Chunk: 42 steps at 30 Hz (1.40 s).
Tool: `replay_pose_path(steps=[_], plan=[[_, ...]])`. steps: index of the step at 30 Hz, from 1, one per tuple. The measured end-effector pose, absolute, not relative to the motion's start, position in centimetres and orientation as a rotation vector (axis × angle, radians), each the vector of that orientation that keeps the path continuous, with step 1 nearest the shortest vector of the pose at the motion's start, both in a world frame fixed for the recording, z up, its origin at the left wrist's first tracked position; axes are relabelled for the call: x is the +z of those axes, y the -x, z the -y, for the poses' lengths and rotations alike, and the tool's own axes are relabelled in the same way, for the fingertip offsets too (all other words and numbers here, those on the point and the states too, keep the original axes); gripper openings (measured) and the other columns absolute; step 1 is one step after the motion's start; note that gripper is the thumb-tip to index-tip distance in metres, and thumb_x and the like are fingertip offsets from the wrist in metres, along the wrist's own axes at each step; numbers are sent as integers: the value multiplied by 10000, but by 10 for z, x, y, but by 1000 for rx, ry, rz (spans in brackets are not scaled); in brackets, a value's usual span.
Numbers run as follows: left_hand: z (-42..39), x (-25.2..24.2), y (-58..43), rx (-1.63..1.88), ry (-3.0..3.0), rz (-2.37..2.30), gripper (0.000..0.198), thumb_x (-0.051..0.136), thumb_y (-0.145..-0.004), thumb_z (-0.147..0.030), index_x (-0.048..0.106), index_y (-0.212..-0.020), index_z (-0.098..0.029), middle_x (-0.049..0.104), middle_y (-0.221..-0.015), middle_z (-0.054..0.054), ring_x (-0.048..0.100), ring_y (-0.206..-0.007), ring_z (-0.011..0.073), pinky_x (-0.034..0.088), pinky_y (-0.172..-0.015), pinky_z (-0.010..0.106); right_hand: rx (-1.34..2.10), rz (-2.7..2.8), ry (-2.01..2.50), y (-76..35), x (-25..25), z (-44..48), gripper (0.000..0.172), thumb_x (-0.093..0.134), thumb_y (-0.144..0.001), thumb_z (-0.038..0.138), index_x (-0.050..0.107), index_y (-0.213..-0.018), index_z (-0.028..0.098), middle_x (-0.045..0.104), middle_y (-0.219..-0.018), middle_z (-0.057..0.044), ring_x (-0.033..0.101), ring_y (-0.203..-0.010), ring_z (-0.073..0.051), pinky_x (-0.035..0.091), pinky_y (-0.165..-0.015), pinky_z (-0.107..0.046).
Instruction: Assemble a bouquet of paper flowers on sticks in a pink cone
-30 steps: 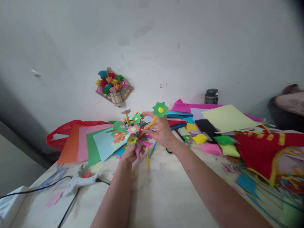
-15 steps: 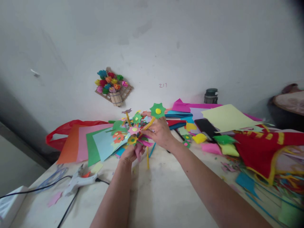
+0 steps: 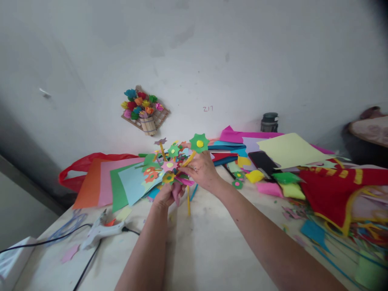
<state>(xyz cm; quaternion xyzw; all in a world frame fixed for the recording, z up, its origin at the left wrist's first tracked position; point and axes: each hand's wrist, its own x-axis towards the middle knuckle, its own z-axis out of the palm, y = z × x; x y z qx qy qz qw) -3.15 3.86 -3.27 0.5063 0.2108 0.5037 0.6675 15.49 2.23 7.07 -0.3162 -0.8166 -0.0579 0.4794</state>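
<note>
My left hand is closed around the base of a bouquet of paper flowers, where a pinkish wrap shows below the blooms. Pink, green, orange, yellow and purple flowers stand out from it on stems. A green paper flower with a yellow centre leans to the right on a yellow stem. My right hand is closed on that stem, low down by the bouquet; its fingertips are partly hidden among the flowers.
A white glue gun with a black cord lies at the left near a power strip. Coloured paper sheets spread behind it. To the right are a phone, clay packets, red cloth and scraps. A flower craft hangs on the wall.
The green flower and my right hand have shifted slightly left and down toward the bouquet. My left hand stays in place around the base.
</note>
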Motion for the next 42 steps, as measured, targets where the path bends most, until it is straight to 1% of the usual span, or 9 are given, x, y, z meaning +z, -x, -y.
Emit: replay_pose_path(steps=[3, 6, 12, 15, 20, 24, 30, 37, 42], plan=[[-39, -33, 32, 1133, -1159, -496, 582, 791, -445, -574, 589, -710, -96, 589, -569, 23, 441, -432, 70, 304, -403, 205, -103, 1978, 789, -154, 70, -22, 248, 568, -828, 411, 737, -796, 232, 593, -962, -95, 478, -1008, -245, 358, -862, -395], [-39, -33, 32, 1125, -1164, -508, 578, 793, -433, -578, 590, -680, -97, 587, -562, 23, 430, -424, 66, 296, -401, 206, -111, 1957, 801, -155, 70, -20, 288, 536, -844, 419, 732, -799, 213, 565, -921, -105, 469, -1001, -248, 374, -853, -392], [-37, -32, 31, 1137, -1152, -547, 562, 797, -447, -561, 587, -675, -92, 578, -551, 23, 423, -431, 67, 291, -407, 211, -175, 1940, 831, -151, 67, -20, 322, 509, -853, 429, 715, -788, 190, 527, -913, -112, 432, -991, -260, 386, -840, -395], [-38, -32, 32, 1141, -1153, -550, 563, 799, -442, -560, 577, -667, -93, 566, -547, 16, 422, -426, 66, 279, -402, 212, -164, 1928, 804, -153, 69, -18, 325, 500, -863, 410, 709, -793, 170, 531, -974, -127, 432, -996, -255, 377, -864, -396], [-38, -34, 34, 1132, -1169, -530, 601, 785, -427, -596, 570, -690, -100, 563, -564, 7, 418, -419, 56, 277, -410, 205, -171, 1900, 766, -160, 76, -14, 242, 520, -861, 329, 685, -782, 169, 515, -1123, -114, 439, -1007, -239, 367, -888, -390], [-38, -32, 33, 1121, -1177, -524, 610, 778, -431, -607, 573, -704, -102, 565, -575, 6, 433, -421, 59, 285, -408, 197, -218, 1904, 784, -161, 76, -15, 238, 519, -861, 324, 683, -762, 185, 524, -1080, -103, 438, -994, -245, 363, -881, -398], [-37, -32, 32, 1107, -1194, -499, 587, 775, -452, -599, 580, -695, -102, 572, -577, 10, 425, -408, 53, 281, -400, 194, -225, 1953, 809, -160, 74, -20, 337, 470, -875, 420, 713, -808, 197, 531, -917, -103, 433, -1006, -259, 364, -856, -398], [-37, -33, 34, 1092, -1162, -517, 597, 800, -418, -575, 594, -699, -91, 598, -572, 31, 435, -406, 63, 283, -400, 205, -216, 1990, 828, -160, 73, -23, 355, 501, -840, 480, 723, -790, 208, 536, -937, -107, 410, -1043, -270, 348, -874, -415], [-37, -33, 34, 1090, -1183, -514, 565, 792, -451, -571, 592, -684, -97, 594, -566, 25, 440, -410, 59, 281, -404, 204, -258, 1967, 826, -158, 71, -21, 368, 480, -849, 484, 719, -772, 214, 535, -956, -102, 408, -1046, -269, 355, -872, -418]])
